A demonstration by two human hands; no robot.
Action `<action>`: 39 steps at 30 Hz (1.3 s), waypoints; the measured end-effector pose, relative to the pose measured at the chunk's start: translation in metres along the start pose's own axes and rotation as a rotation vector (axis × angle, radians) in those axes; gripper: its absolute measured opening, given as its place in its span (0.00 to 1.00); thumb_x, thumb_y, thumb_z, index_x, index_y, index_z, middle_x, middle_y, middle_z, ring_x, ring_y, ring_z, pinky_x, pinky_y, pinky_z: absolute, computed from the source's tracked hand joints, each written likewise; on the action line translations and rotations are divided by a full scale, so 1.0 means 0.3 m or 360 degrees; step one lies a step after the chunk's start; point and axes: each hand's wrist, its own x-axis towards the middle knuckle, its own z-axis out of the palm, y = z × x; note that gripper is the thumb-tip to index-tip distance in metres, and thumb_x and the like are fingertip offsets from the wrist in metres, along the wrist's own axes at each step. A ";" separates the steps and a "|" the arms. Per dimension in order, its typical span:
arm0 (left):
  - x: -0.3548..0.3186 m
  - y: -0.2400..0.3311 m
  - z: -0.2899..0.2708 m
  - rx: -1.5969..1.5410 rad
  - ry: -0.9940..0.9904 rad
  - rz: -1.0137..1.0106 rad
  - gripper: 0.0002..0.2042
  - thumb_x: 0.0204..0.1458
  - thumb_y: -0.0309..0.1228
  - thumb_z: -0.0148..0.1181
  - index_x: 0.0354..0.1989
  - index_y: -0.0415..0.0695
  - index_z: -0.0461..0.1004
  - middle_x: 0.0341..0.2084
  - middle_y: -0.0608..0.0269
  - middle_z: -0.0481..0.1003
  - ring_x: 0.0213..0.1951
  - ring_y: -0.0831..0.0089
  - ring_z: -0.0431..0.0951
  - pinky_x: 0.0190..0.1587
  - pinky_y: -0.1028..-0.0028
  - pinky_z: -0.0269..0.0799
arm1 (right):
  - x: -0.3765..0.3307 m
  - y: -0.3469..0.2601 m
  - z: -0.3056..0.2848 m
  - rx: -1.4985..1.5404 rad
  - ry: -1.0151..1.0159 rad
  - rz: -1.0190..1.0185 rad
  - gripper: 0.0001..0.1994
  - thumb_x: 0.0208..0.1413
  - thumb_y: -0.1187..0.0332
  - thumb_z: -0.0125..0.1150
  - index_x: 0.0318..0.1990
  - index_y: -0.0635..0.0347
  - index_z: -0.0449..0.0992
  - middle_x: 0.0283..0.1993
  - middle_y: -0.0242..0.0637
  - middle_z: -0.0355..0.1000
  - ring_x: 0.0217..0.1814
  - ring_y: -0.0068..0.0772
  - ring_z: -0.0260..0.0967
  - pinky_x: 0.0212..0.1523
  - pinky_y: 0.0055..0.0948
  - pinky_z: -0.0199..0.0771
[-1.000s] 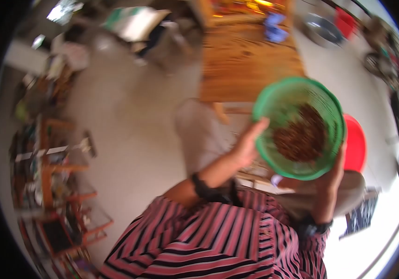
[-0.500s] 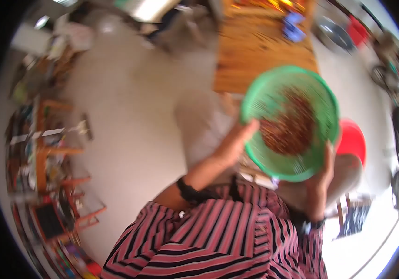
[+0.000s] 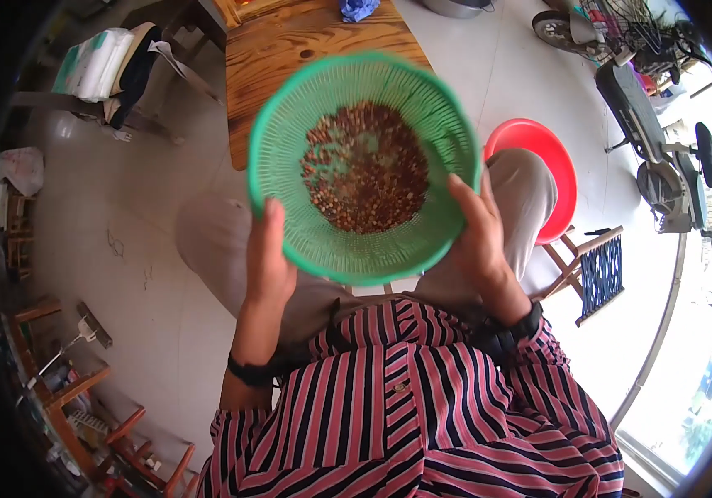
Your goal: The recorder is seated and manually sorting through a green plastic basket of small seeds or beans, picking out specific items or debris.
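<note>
Between my two hands is a green plastic colander (image 3: 290, 116) with a slotted wall, held up over my lap. Small reddish-brown kernels (image 3: 373, 178), some paler, lie loose across its bottom; they look like peppercorns or small beans, and I cannot tell which. My left hand (image 3: 270, 261) grips the near left rim, thumb on top. On the near right rim is my right hand (image 3: 480, 224), its thumb over the edge and the other fingers mostly hidden beneath. The colander's edge is slightly smeared by motion.
A wooden table (image 3: 314, 41) stands just beyond the colander, with a crumpled blue item (image 3: 359, 9) on it. Right of my knee sits a red basin (image 3: 559, 178), near a folding stool (image 3: 598, 278). A scooter (image 3: 646, 124) is parked far right. Wooden furniture (image 3: 74, 390) lines the left.
My view has swung to the right, so the surroundings shift left. The colander has gone from tilted to more level, its kernels spread wider. Both hands keep their hold.
</note>
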 end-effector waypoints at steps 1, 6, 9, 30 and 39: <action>-0.043 0.049 -0.015 0.0015 -0.0108 0.0167 0.29 0.64 0.50 0.38 0.65 0.40 0.56 0.57 0.56 0.65 0.56 0.65 0.68 0.57 0.65 0.64 | -0.023 -0.043 0.013 -0.0077 -0.0055 -0.0082 0.25 0.61 0.67 0.51 0.66 0.58 0.55 0.55 0.34 0.64 0.53 0.23 0.62 0.53 0.25 0.64; 0.001 -0.003 -0.079 -0.0112 -0.0036 0.0111 0.29 0.64 0.50 0.39 0.65 0.40 0.55 0.58 0.57 0.65 0.57 0.67 0.67 0.59 0.65 0.62 | 0.011 -0.042 0.057 0.0109 -0.0156 0.0017 0.24 0.61 0.69 0.50 0.65 0.60 0.56 0.55 0.37 0.65 0.55 0.27 0.63 0.54 0.27 0.66; 0.025 -0.048 -0.018 -0.0084 0.0002 -0.0038 0.28 0.64 0.48 0.42 0.65 0.40 0.55 0.60 0.61 0.62 0.60 0.69 0.63 0.61 0.66 0.58 | 0.066 0.106 -0.022 0.0258 -0.0114 0.0086 0.23 0.62 0.70 0.49 0.64 0.63 0.57 0.55 0.36 0.65 0.55 0.27 0.62 0.54 0.27 0.65; 0.002 -0.127 -0.038 0.0008 -0.0048 -0.0081 0.27 0.64 0.47 0.40 0.65 0.40 0.54 0.60 0.60 0.62 0.60 0.69 0.63 0.62 0.66 0.59 | 0.046 0.194 -0.125 -0.0059 -0.0011 0.0261 0.23 0.60 0.68 0.51 0.63 0.61 0.60 0.53 0.32 0.66 0.54 0.22 0.61 0.54 0.22 0.62; -0.010 -0.039 -0.104 0.0397 -0.0325 0.0464 0.29 0.63 0.47 0.43 0.65 0.37 0.53 0.58 0.58 0.62 0.56 0.66 0.67 0.57 0.65 0.64 | -0.015 -0.013 -0.030 0.0042 -0.0073 -0.0112 0.23 0.59 0.71 0.51 0.63 0.59 0.60 0.53 0.33 0.66 0.53 0.24 0.62 0.52 0.24 0.64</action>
